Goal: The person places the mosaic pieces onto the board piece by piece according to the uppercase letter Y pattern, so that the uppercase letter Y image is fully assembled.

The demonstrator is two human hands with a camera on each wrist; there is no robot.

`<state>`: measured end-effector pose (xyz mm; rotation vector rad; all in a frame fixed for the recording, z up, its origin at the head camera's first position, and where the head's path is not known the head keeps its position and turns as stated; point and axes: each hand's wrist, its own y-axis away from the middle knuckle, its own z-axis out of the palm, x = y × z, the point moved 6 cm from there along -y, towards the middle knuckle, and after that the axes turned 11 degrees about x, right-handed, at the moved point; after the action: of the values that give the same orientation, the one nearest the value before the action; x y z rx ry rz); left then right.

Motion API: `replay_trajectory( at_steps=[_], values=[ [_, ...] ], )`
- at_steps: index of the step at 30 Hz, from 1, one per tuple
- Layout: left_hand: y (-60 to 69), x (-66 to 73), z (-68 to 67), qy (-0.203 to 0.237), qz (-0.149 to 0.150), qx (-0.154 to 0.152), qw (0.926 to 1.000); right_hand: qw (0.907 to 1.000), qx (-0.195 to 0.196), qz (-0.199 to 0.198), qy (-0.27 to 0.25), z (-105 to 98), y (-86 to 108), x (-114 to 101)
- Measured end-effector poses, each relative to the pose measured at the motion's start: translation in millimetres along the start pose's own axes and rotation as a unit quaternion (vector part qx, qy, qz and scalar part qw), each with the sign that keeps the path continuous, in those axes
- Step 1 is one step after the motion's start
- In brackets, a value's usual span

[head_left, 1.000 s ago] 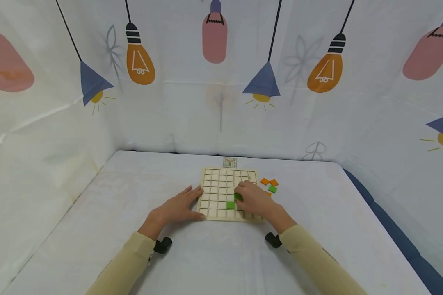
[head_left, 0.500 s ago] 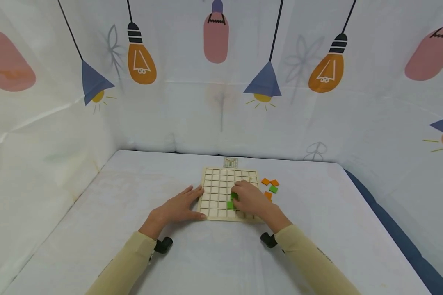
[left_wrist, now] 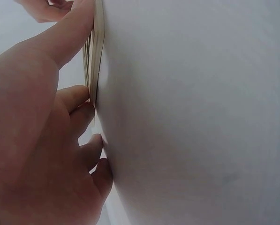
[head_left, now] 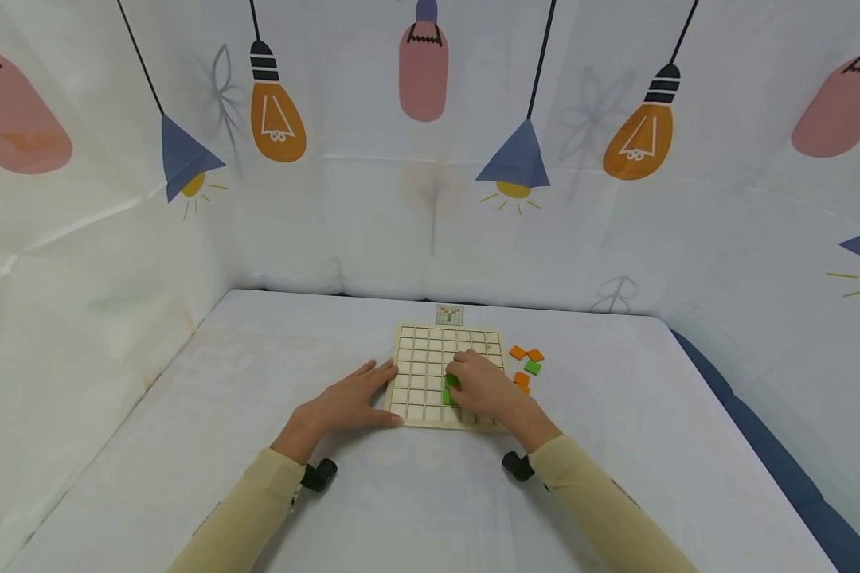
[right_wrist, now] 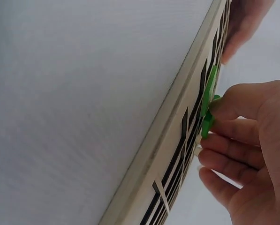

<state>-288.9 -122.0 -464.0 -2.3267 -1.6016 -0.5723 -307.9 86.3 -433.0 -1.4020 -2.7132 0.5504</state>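
Observation:
A pale wooden grid board (head_left: 411, 374) lies flat on the white table. My left hand (head_left: 344, 402) rests against its left side, fingers extended and thumb at the near left corner; the left wrist view shows the fingertips along the board's edge. Over the grid, my right hand (head_left: 486, 386) pinches a green square tile (head_left: 452, 382) between thumb and index finger, low against the board. A second green tile (head_left: 448, 399) lies in a cell just nearer to me, partly covered by the right hand. In the right wrist view both the held tile (right_wrist: 207, 124) and the lying tile (right_wrist: 208, 91) show.
Right of the board lie several loose orange tiles (head_left: 535, 355) and one green tile (head_left: 533, 368). A small printed pattern card (head_left: 449, 316) sits beyond the board's far edge. White cloth walls (head_left: 373, 223) with lamp prints rise behind and beside the table (head_left: 279, 334).
My right hand has shifted slightly left with the green tile, which now sits directly behind the lying green tile. The left hand has stayed at the board's edge.

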Motion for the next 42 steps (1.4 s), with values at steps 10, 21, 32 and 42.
replay_trajectory(
  at_steps=[10,21,32,42],
  values=[
    [-0.7,0.6,-0.6,0.003,-0.004,0.0,1.0,1.0,-0.006,0.005,-0.001,0.2,-2.0,-1.8],
    [-0.1,-0.3,-0.5,0.005,0.006,0.002,1.0,0.9995,-0.025,0.015,0.014,1.4,-2.8,-0.7],
    [-1.3,-2.5,1.6,0.003,0.002,-0.001,1.0,0.9998,-0.012,-0.002,0.017,2.7,-3.6,1.5],
    [-2.5,-5.4,4.4,-0.001,-0.001,-0.002,1.0,0.9998,-0.013,-0.015,-0.007,-3.0,-1.3,6.3]
  ],
)
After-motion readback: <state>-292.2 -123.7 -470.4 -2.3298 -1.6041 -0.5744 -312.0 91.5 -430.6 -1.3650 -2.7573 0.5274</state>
